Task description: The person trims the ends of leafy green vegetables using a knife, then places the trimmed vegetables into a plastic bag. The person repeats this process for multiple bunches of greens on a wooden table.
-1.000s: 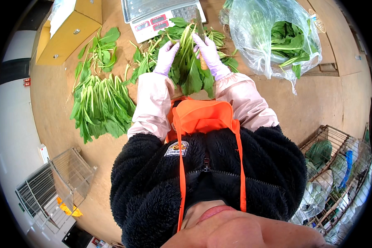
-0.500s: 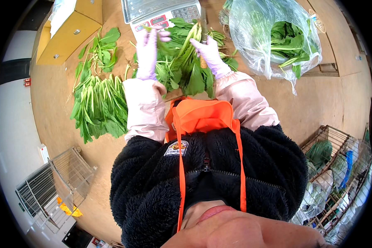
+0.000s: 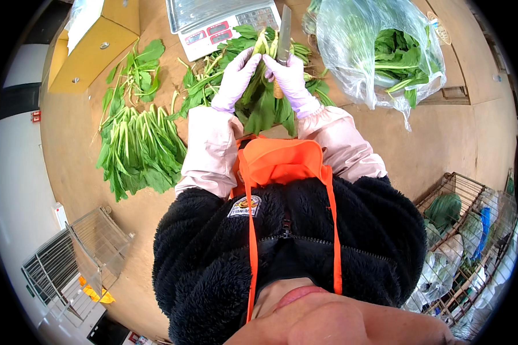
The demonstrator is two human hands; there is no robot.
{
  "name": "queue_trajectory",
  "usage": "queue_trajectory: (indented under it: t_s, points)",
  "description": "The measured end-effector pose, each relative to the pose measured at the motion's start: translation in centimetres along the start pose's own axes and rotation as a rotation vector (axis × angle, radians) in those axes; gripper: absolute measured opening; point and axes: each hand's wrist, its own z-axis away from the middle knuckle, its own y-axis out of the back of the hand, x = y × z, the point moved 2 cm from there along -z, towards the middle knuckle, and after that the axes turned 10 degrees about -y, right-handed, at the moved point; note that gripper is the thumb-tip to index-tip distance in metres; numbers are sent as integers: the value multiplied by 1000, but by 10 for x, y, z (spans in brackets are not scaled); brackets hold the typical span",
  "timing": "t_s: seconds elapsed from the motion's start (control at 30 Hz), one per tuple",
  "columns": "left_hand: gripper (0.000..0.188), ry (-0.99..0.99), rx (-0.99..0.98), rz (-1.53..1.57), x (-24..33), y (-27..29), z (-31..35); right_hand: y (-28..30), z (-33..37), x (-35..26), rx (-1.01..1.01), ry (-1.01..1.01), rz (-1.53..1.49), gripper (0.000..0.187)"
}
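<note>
Both my hands wear pale purple gloves and meet over a bunch of leafy greens (image 3: 263,109). My left hand (image 3: 236,79) is closed around the left side of its stems. From the right, my right hand (image 3: 290,81) pinches the same stems with thumb and fingers. A knife (image 3: 284,35) with a wooden handle lies in my right hand, its blade pointing away from me. The bunch's leaves hang toward me, stem ends up. More loose greens (image 3: 204,86) lie on the table under and beside my hands.
At left is a neat pile of greens (image 3: 141,146), with a few loose sprigs (image 3: 147,69) beyond it. A scale (image 3: 227,29) stands ahead, and a yellow box (image 3: 95,49) at far left. To the right sits a clear plastic bag (image 3: 351,57) of greens. Wire racks (image 3: 460,230) flank me below.
My left hand has moved right and toward the bunch, closing on the stems. My right hand stays close to its place, and the knife blade now shows more plainly.
</note>
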Motion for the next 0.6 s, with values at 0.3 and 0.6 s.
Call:
queue_trajectory:
  t_s: [0.3,0.6]
  points:
    - [35,-182,277,-102,44,18,-6,3,6,-17,54,107,-171,20]
    - [37,-577,753,144,148,76,0,59,-45,68,286,-167,-67,26]
